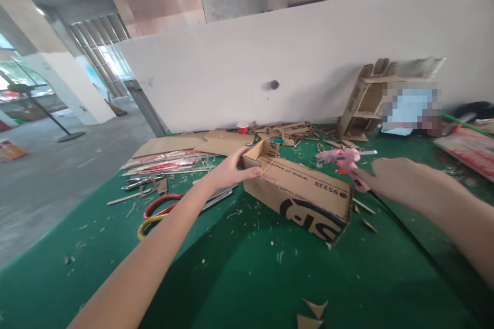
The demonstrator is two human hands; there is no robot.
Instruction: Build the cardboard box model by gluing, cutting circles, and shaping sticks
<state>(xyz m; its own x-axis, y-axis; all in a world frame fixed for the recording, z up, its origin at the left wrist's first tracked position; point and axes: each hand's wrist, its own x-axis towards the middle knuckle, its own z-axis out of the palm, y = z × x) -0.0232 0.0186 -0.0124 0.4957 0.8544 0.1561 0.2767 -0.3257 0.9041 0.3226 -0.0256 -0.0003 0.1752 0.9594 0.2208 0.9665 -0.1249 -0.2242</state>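
Note:
A long cardboard box (304,190) with printed black lettering lies on the green table, its left end open with a flap standing up. My left hand (233,170) grips the box at that end, the thumb over the near edge and the other fingers partly hidden behind it. Beyond the box's right end, my right hand (376,177) is closed around the handle of a pink hot glue gun (349,157). A white glue stick sticks out of the gun's back, and its nozzle points left. The gun appears apart from the box.
Large red-and-yellow-handled scissors (162,208) lie left of the box. Behind are flat cardboard sheets (170,145), packaged sticks (165,160), a red cup (243,127) and cardboard scraps (287,131). A cardboard structure (363,100) stands at the back right. A dark cord (409,229) trails rightward.

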